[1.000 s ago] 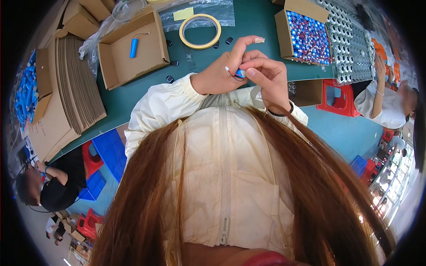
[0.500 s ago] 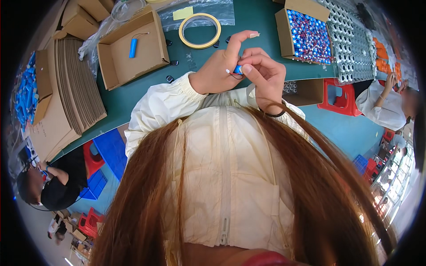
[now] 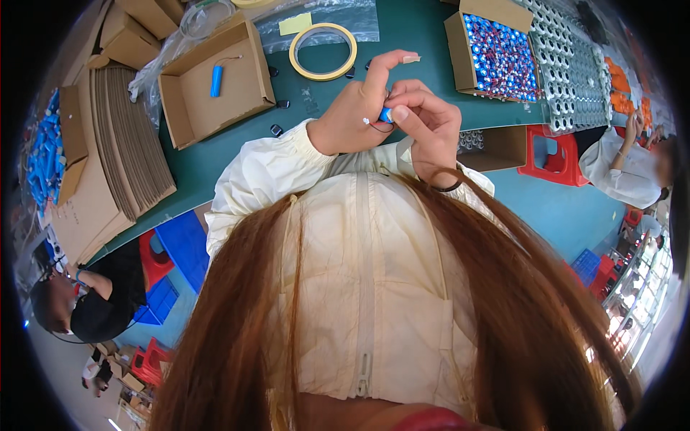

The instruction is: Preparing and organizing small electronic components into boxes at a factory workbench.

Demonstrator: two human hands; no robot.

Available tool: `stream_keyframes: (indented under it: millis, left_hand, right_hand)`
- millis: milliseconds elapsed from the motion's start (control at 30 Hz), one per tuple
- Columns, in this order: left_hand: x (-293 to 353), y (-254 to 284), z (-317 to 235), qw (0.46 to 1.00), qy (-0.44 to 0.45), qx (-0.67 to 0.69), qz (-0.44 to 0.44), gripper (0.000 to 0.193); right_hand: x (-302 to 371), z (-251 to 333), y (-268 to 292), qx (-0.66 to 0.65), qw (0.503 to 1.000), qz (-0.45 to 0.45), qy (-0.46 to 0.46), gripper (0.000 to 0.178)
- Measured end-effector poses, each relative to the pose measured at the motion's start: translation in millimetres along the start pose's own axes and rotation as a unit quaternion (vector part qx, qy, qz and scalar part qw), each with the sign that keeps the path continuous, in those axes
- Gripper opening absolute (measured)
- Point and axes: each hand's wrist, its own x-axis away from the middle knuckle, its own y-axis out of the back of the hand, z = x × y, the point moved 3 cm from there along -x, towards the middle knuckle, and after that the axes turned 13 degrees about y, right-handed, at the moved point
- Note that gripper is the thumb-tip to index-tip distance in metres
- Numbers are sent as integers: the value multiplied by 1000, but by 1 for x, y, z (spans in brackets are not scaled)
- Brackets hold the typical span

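Observation:
Between my two hands is a small blue battery cell (image 3: pixel 386 115), with a thin dark lead and a small white plug (image 3: pixel 366 121) hanging beside my left palm. My left hand (image 3: pixel 343 118) is closed around the cell, mostly covering it. Its index finger points away, a small piece of tape (image 3: pixel 411 59) on the tip. The thumb and curled fingers of my right hand (image 3: pixel 435 133) pinch the cell's near end. Past my hands lies a roll of yellowish tape (image 3: pixel 323 75) on the green table (image 3: pixel 424 36).
At left stands an open cardboard box (image 3: pixel 176 115) with one blue cell (image 3: pixel 215 82) inside. Beside it are stacked cardboard sheets (image 3: pixel 129 144) and another box of blue cells (image 3: pixel 44 154). A cardboard box (image 3: pixel 460 54) full of cells and white holder trays (image 3: pixel 575 79) stand at right. Co-workers sit on both sides.
The white plug sits slightly lower beside my left palm. Both hands keep nearly the same pose around the cell.

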Motion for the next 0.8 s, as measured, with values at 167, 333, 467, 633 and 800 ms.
stream_keyframes:
  millis: [167, 333, 467, 633, 800]
  left_hand:
    - [2, 0, 0, 1000, 8, 24, 13, 61]
    - [0, -2, 3, 999, -3, 41, 13, 63]
    - [-1, -3, 0, 1000, -6, 28, 6, 66]
    - [0, 0, 1, 1000, -19, 0, 1, 66]
    - [2, -3, 6, 1000, -8, -15, 5, 65]
  right_hand:
    - [2, 0, -2, -13, 1000, -1, 5, 10]
    - [0, 2, -5, 15, 999, -17, -25, 6]
    - [-1, -1, -3, 38, 998, -18, -36, 7]
    - [1, -4, -7, 18, 999, -35, -15, 5]
    - [-1, -6, -6, 13, 999, -44, 0, 5]
